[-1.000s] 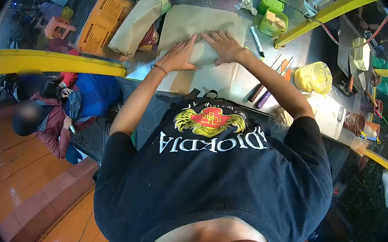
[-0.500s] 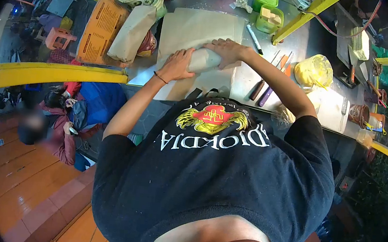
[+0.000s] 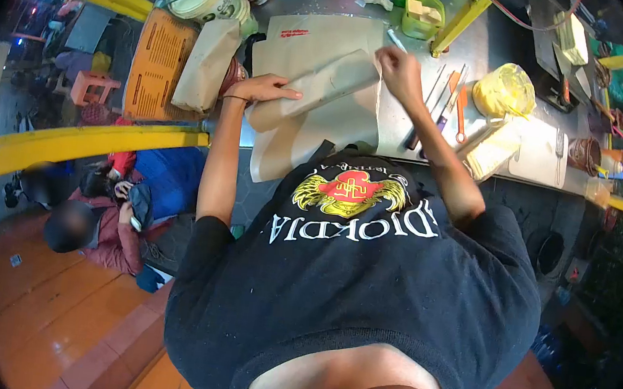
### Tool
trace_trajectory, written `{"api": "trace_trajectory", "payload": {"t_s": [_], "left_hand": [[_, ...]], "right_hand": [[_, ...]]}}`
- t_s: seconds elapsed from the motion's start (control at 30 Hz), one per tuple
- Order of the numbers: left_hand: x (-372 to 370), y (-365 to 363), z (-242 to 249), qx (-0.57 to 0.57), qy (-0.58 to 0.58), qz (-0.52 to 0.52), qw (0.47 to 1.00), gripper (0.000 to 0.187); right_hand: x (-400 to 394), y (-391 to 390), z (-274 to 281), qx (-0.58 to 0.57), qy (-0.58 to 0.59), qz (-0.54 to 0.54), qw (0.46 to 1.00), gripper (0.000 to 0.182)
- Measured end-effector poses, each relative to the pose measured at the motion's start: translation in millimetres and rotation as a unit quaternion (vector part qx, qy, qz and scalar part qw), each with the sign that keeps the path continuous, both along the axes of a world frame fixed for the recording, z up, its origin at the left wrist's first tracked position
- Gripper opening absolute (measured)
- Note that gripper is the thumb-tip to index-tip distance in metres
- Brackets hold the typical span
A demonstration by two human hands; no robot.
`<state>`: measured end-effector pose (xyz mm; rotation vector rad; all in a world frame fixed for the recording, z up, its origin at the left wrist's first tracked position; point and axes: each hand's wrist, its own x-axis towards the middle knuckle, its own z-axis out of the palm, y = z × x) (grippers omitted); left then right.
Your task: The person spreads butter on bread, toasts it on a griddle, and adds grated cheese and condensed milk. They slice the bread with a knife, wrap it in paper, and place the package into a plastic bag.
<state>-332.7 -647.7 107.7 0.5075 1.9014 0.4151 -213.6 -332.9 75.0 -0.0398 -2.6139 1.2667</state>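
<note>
A long roll of brown wrapping paper [image 3: 332,83] lies slantwise across flat paper sheets [image 3: 289,50], one with small red print. My left hand [image 3: 262,87] rests at the roll's lower left end, thumb on the paper, holding it down. By the upper right end, my right hand [image 3: 401,72] is closed with its fingers curled in. What its fingertips hold, if anything, is hidden. Just beyond that hand lies a white marker pen [image 3: 396,40]. What the roll contains cannot be seen.
To the right are knives [image 3: 444,106], a yellow-smeared tub [image 3: 504,91] and a paper stack [image 3: 492,150]. At the left stand an orange menu board [image 3: 161,62] and a paper bag [image 3: 207,67]. Green containers [image 3: 422,19] sit behind. A seated person [image 3: 111,229] is at lower left.
My right hand has come off the roll's top and curled up by its right end. My left hand has slid left. The roll looks longer and flatter, and red print now shows on the sheet.
</note>
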Motion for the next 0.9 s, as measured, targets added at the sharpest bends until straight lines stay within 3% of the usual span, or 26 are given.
{"api": "trace_trajectory", "payload": {"t_s": [0.03, 0.07, 0.1, 0.17, 0.2, 0.3, 0.37, 0.43, 0.53, 0.63, 0.67, 0.8, 0.87, 0.9], "left_hand": [[-7.0, 5.5, -13.4, 0.081, 0.034, -0.027, 0.996, 0.083], [-10.5, 10.8, -22.2, 0.161, 0.065, -0.054, 0.983, 0.07], [-9.1, 28.2, -20.3, 0.16, 0.063, -0.063, 0.983, 0.07], [3.4, 75.4, -13.9, 0.376, 0.003, 0.034, 0.926, 0.055], [0.1, 90.0, -21.3, 0.374, 0.0, 0.025, 0.927, 0.055], [-7.2, 116.7, -42.5, 0.356, -0.002, 0.009, 0.935, 0.051], [-5.0, 121.6, -47.6, 0.306, 0.067, 0.007, 0.95, 0.051], [2.2, 125.5, -46.1, 0.28, 0.114, -0.02, 0.953, 0.045], [-0.9, 130.9, -56.4, 0.288, 0.169, -0.053, 0.941, 0.036], [4.2, 133.9, -52.3, 0.323, 0.172, -0.045, 0.93, 0.031], [7.1, 133.6, -49.8, 0.329, 0.17, -0.025, 0.929, 0.028], [4.1, 136.8, -42.6, 0.3, 0.222, -0.058, 0.926, 0.027], [1.2, 134.8, -44.0, 0.271, 0.335, -0.175, 0.885, 0.028], [1.1, 135.3, -45.7, 0.271, 0.335, -0.179, 0.884, 0.028]], "right_hand": [[25.9, -11.8, 9.5, -0.131, -0.054, -0.058, 0.988, 0.035], [45.7, -25.3, -2.2, -0.226, -0.121, -0.046, 0.966, 0.035], [60.9, -38.9, -18.4, -0.317, -0.181, -0.033, 0.93, 0.034], [80.0, -74.3, -26.1, -0.265, -0.09, -0.07, 0.958, 0.046], [78.9, -87.0, -31.9, -0.323, -0.06, -0.077, 0.941, 0.06], [62.6, -106.0, -56.2, -0.33, -0.002, -0.132, 0.935, 0.072], [52.9, -107.3, -63.9, -0.31, 0.03, -0.14, 0.94, 0.069], [47.4, -101.6, -55.3, -0.221, 0.01, -0.159, 0.962, 0.062], [37.5, -88.9, -75.2, -0.242, -0.004, -0.128, 0.962, 0.051], [42.8, -68.7, -50.6, -0.323, -0.079, -0.13, 0.934, 0.039], [44.9, -79.9, -43.3, -0.359, 0.042, -0.228, 0.904, 0.029], [46.0, -76.4, -61.9, -0.277, 0.068, -0.194, 0.939, 0.036], [37.1, -69.7, -70.0, -0.339, -0.048, -0.192, 0.92, 0.025], [32.1, -69.5, -71.9, -0.341, -0.046, -0.194, 0.919, 0.025]]}}
